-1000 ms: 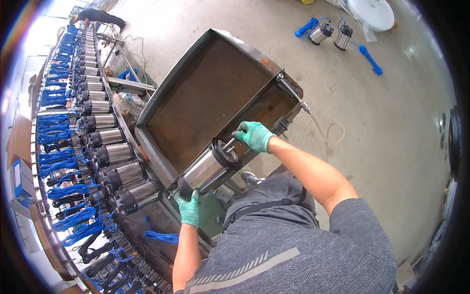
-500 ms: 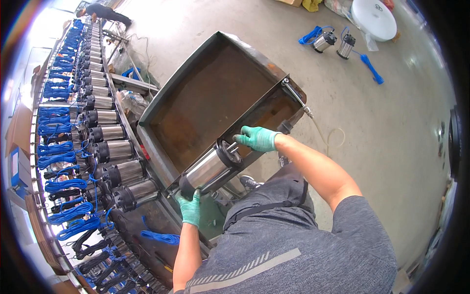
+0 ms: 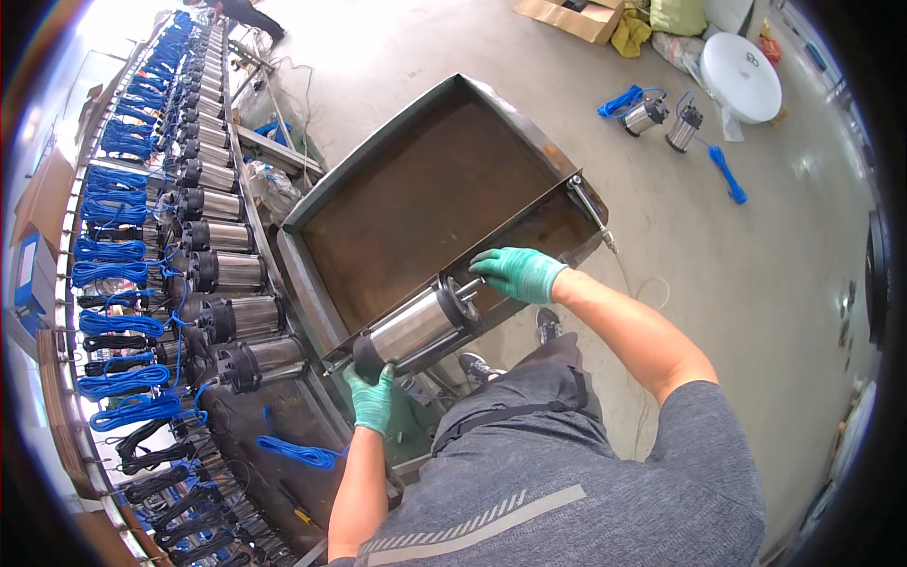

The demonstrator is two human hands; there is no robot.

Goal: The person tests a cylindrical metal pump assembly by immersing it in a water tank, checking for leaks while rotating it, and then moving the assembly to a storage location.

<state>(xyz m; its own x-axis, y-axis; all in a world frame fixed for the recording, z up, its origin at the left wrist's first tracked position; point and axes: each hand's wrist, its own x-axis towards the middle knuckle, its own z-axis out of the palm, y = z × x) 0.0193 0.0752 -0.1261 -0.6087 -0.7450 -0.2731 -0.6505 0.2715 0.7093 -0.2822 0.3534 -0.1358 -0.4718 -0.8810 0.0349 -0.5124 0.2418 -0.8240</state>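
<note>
A pump (image 3: 411,331), a shiny steel cylinder with black ends, lies slantwise on the near rim of a rusty metal tray. My left hand (image 3: 369,397), in a green glove, grips its lower left black end; the fingers underneath are partly hidden. At the upper right end, slim metal rods (image 3: 470,286) stick out of the black collar. My right hand (image 3: 520,273), gloved too, has its fingers together over the tip of one rod and seems to pinch it. The fingertips are partly hidden from view.
The rusty tray (image 3: 316,293) stands ahead, with a metal air tool (image 3: 588,203) and hose at its right corner. A long rack on the left bears several steel pumps (image 3: 227,272) and blue cable coils (image 3: 121,324). Two pumps (image 3: 645,115) stand on the floor, far right.
The view has shifted, so the scene sits lower and further right. Both hands stay at the same ends of the pump, and the right fingers remain at the rods.
</note>
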